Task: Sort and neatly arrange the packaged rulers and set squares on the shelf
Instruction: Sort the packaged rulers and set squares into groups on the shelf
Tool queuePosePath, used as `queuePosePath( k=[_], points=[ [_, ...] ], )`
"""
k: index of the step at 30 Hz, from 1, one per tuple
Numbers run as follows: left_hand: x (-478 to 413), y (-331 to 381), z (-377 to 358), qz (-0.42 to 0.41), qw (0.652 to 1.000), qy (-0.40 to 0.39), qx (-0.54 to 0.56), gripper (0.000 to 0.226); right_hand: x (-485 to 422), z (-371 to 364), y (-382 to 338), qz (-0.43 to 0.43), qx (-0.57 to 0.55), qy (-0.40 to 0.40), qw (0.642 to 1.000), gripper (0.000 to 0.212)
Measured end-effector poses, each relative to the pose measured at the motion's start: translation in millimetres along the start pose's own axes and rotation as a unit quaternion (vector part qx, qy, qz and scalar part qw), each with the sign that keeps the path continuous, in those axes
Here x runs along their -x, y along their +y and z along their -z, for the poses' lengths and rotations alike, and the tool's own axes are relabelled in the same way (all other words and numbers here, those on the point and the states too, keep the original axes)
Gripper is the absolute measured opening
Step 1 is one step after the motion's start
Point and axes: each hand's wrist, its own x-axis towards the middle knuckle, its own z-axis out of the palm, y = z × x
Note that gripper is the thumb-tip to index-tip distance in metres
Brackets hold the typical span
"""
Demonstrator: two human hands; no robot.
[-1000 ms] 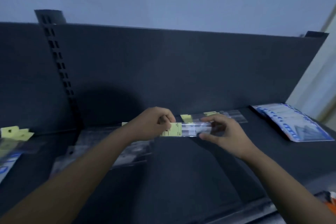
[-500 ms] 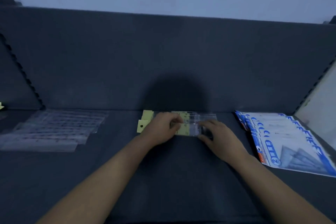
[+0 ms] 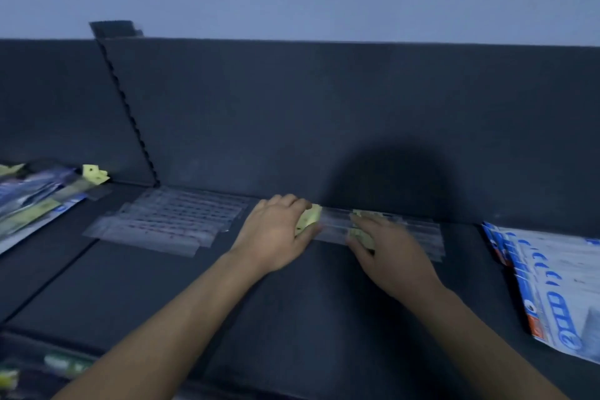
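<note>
A pile of clear packaged rulers (image 3: pixel 334 227) with yellow header tags lies along the back of the dark shelf (image 3: pixel 292 302). My left hand (image 3: pixel 276 232) grips the pile's left end, fingers curled over the yellow tags. My right hand (image 3: pixel 388 248) lies flat on the pile's middle with fingers pointing left, and a yellow tag shows by its thumb. The pile's right end sticks out past my right hand. A second spread of clear packaged rulers (image 3: pixel 168 224) lies to the left. Blue and white set square packs (image 3: pixel 552 286) are stacked at the right.
Mixed packages with yellow tags (image 3: pixel 35 201) are heaped on the neighbouring shelf at far left, beyond a slotted upright (image 3: pixel 130 114). The dark back panel (image 3: pixel 324 107) stands right behind the piles. Blurred items (image 3: pixel 58 364) show on a lower level at bottom left.
The ruler I held up in both hands has come down onto the pile at the back of the shelf. My hands now rest on that pile. The view has shifted.
</note>
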Motion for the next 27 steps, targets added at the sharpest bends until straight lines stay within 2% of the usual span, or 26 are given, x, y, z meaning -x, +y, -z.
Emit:
queuePosePath(
  k=[6,12,20,27],
  points=[
    [67,-87,70,0.084,0.992,0.01,-0.092,0.066,-22,-29,-129,0.074,-0.081,0.022,0.994,0.038],
    [162,-208,137,0.166,0.977,0.006,-0.13,0.073,-40,-82,-270,0.099,-0.142,0.037,0.984,0.034],
    [269,-371,189,0.277,0.951,-0.045,-0.134,0.069,-62,-171,-431,0.122,-0.142,-0.043,0.981,0.037],
    [270,-462,187,0.289,0.949,-0.078,-0.1,0.062,-101,-219,-492,0.076,-0.095,-0.102,0.987,0.033]
  ],
)
